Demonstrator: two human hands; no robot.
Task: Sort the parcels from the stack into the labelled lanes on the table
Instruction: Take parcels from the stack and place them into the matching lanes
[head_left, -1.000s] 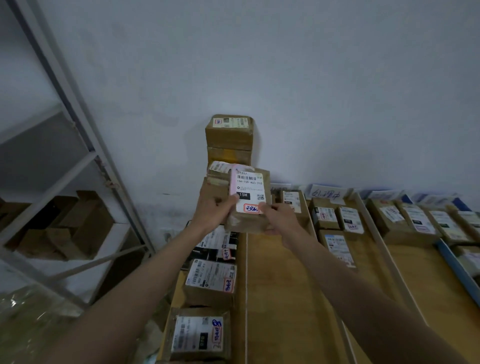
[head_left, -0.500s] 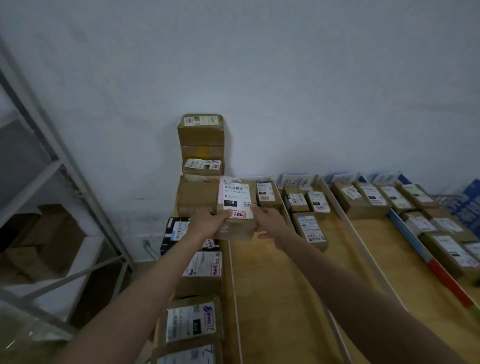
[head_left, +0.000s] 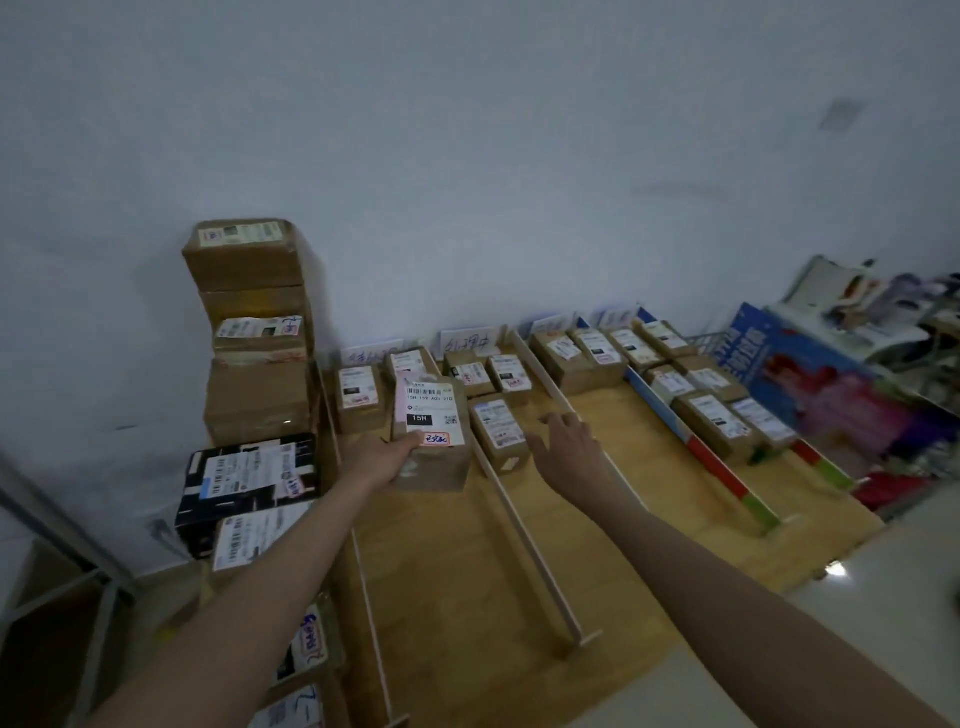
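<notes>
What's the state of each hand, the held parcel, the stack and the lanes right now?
left hand: grips the parcel from its left side.
right hand: open, fingers spread, off the parcel, above the second lane.
parcel with pink label: held, label up, low over the leftmost lane.
stack: standing against the wall, several boxes high.
lanes: parcels at the far ends, near ends bare wood.

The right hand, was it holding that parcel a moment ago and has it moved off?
Yes. The right hand has let go and shifted right, past the white divider; only the left hand grips the parcel.
</notes>
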